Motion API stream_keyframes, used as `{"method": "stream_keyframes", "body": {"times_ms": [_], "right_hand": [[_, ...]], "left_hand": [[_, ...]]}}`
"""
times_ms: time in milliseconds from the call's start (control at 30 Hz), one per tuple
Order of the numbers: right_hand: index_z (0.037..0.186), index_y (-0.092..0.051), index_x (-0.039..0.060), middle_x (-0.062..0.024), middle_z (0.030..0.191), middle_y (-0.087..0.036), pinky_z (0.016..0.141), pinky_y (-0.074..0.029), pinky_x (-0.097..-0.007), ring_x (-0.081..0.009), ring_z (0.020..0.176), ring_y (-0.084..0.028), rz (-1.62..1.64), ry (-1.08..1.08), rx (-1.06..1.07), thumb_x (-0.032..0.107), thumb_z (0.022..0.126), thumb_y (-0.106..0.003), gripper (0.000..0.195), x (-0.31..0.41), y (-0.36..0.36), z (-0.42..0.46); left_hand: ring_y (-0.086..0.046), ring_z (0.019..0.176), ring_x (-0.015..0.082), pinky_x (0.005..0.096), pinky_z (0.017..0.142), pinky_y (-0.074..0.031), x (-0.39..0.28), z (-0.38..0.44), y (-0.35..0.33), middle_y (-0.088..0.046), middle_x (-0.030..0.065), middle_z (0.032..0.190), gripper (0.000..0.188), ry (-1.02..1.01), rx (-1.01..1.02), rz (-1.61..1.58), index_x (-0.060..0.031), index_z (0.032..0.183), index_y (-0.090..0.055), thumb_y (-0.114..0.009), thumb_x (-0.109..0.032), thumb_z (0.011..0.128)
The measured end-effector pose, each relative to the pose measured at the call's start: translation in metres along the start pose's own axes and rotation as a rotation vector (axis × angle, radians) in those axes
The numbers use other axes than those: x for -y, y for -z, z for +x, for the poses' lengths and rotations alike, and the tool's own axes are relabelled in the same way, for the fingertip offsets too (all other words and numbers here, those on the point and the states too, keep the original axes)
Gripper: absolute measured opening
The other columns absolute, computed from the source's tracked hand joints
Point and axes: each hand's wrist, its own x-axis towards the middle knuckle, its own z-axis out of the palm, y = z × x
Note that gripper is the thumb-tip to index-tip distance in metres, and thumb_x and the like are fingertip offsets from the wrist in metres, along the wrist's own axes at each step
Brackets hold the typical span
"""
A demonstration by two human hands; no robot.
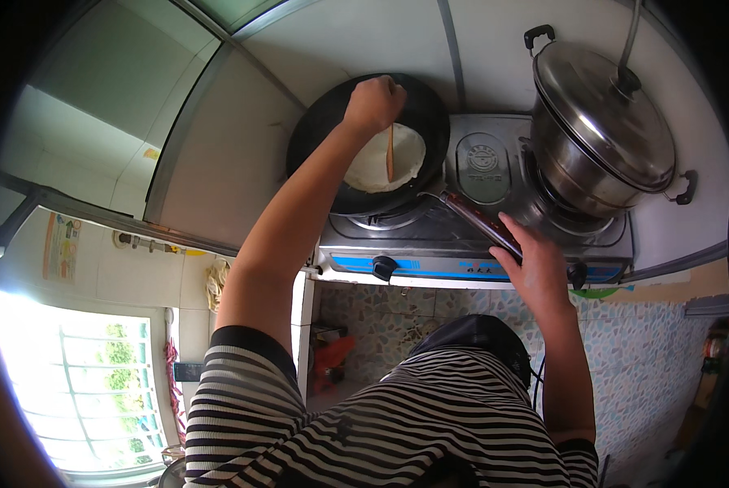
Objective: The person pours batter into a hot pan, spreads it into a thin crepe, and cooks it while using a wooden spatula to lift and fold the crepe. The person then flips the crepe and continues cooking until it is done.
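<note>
A dark round wok (315,137) sits on the left burner of a gas stove. Inside it lies a pale, thin sheet of batter or flatbread (410,146), partly hidden by my left forearm. My left hand (375,104) is closed above the wok around a slim wooden spatula (390,155), whose blade points down over the pale sheet. Toward the stove's front, my right hand (538,262) has thumb and fingers on either side of the wok's brown handle (483,222).
A lidded stainless steel pot (590,134) with black side handles stands on the right burner. Black knobs (384,267) line the front of the steel gas stove (370,241). Pale panels (352,36) rise close behind. A bright barred window (78,378) is at lower left.
</note>
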Motion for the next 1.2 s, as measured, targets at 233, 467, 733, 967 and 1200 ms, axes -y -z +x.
{"method": "stream_keyframes", "body": {"times_ms": [233,467,733,967,1200], "right_hand": [[0.124,-0.055,0.0079,-0.0143,0.096,-0.064,0.072,-0.050,-0.0390,-0.0318,0.083,-0.063,0.034,0.022,-0.018,0.021,0.079,-0.071,0.049,-0.003,-0.001,0.000],[0.124,-0.054,0.0065,-0.0150,0.097,-0.064,0.072,-0.050,-0.0395,-0.0323,0.083,-0.063,0.069,0.008,-0.004,0.019,0.079,-0.070,0.049,-0.002,-0.001,0.000],[0.124,-0.054,0.0062,-0.0152,0.100,-0.064,0.073,-0.050,-0.0388,-0.0321,0.085,-0.064,0.065,-0.024,0.012,0.018,0.080,-0.070,0.049,0.000,0.000,-0.001],[0.124,-0.055,0.0072,-0.0149,0.101,-0.064,0.073,-0.050,-0.0386,-0.0315,0.085,-0.064,0.063,-0.037,0.002,0.018,0.079,-0.070,0.048,0.000,0.000,-0.001],[0.123,-0.055,0.0065,-0.0161,0.102,-0.064,0.074,-0.050,-0.0383,-0.0328,0.086,-0.064,0.087,-0.034,0.003,0.017,0.079,-0.070,0.048,0.001,-0.002,-0.001]], "left_hand": [[-0.062,0.050,0.0179,0.0307,0.050,-0.051,0.027,0.019,0.026,-0.062,0.0096,0.058,0.060,0.166,-0.052,-0.087,0.0009,0.072,-0.061,-0.053,-0.056,0.088],[-0.064,0.061,0.0256,0.0353,0.064,-0.050,0.021,-0.001,0.025,-0.062,0.0115,0.058,0.058,0.127,0.279,0.016,-0.0009,0.073,-0.065,-0.058,-0.058,0.083],[-0.063,0.069,0.0127,0.0229,0.067,-0.054,0.022,0.024,0.004,-0.064,0.0071,0.081,0.037,0.284,0.312,-0.631,0.0046,0.094,-0.064,-0.071,-0.030,0.083],[-0.063,0.070,0.0124,0.0225,0.059,-0.051,0.078,0.021,0.024,-0.066,0.0073,0.086,0.034,0.395,-0.037,-0.573,0.0059,0.103,-0.063,-0.069,-0.022,0.084],[-0.062,0.065,0.0144,0.0260,0.057,-0.053,0.139,0.007,0.053,-0.065,0.0081,0.078,0.022,0.492,-0.220,-0.694,0.0029,0.089,-0.064,-0.066,-0.019,0.083]]}}
